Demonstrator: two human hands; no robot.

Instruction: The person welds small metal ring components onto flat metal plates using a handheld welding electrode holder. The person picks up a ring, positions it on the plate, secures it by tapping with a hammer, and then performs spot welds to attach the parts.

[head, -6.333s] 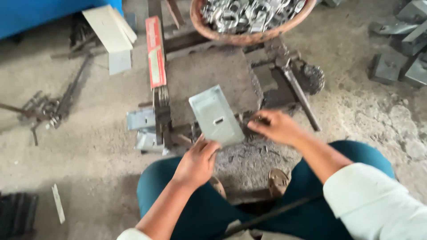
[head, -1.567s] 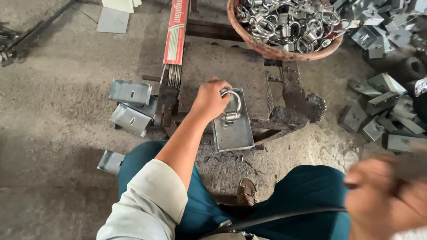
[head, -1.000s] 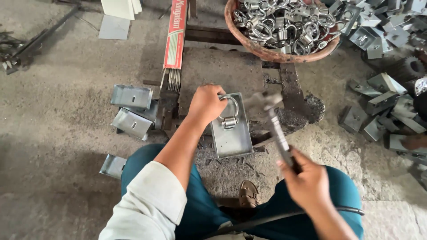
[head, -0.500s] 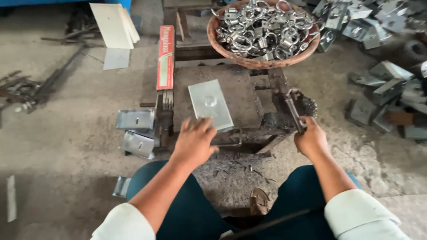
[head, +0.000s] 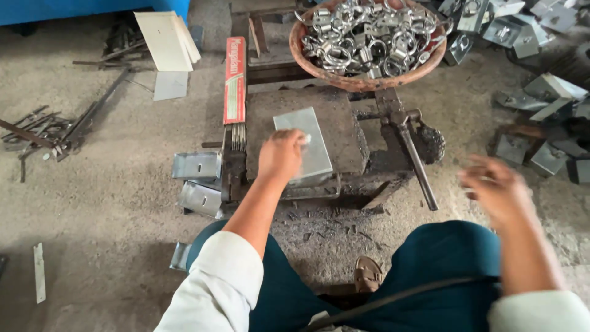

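Note:
A flat grey metal plate (head: pixel 305 132) lies on the dark steel block (head: pixel 344 117) in front of me. My left hand (head: pixel 279 157) rests on the near left part of the plate, fingers pressed on it. My right hand (head: pixel 495 190) hangs blurred at the right, above my knee, fingers apart and holding nothing. A hammer (head: pixel 413 154) lies with its handle slanting down the right side of the block.
A round basket of metal rings and clasps (head: pixel 369 37) stands behind the block. A red box of welding rods (head: pixel 234 80) lies left of it. Bent metal brackets (head: pixel 196 178) sit at the left, more plates (head: pixel 541 92) at the right. Scrap rods (head: pixel 37 129) lie far left.
The right hand has let go of the hammer, which now lies beside the block, and moved out to the right. The left hand has shifted onto the plate's near edge.

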